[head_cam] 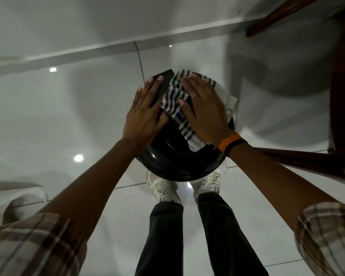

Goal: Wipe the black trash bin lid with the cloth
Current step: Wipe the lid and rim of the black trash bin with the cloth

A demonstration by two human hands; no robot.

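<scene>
Flat right hand [203,110] presses cloth [179,108] lengthwise across lid [179,162]; left hand [143,114] flat, steadying.

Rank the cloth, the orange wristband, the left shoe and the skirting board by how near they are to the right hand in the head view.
1. cloth, under the right hand
2. orange wristband, on its wrist
3. left shoe, below the bin
4. skirting board, far upper left

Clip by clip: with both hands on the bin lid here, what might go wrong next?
1. The swing flap under the left hand looks tilted; more pressure may tip it inward and the fingers slip in.
2. The cloth is bunched under the flat right hand, so it may slide and miss parts of the lid.
3. The wooden chair stands close on the right; a wide stroke may knock the arm against it.
</scene>
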